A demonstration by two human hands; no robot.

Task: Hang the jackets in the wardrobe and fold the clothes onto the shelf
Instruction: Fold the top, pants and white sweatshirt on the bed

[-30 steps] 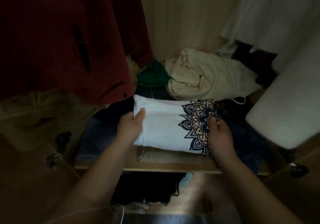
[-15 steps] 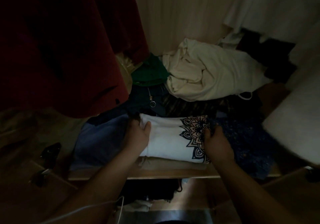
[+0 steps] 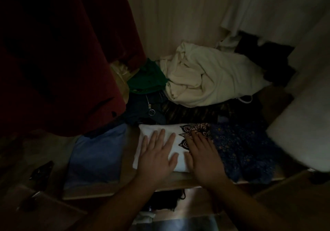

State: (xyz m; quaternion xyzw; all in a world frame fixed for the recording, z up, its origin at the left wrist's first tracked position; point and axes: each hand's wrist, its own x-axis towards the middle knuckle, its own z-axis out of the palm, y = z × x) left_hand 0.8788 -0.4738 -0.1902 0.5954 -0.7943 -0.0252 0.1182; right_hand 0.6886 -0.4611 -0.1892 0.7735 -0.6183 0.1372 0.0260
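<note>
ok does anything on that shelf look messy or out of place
Yes: the cream garment lies crumpled at the back of the shelf, beside a bunched green one, unlike the folded white shirt in front.

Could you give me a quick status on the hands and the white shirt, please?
Left hand and right hand open, flat on folded white shirt. Shirt on shelf, between blue fold and navy cloth. Nothing blocking.
</note>
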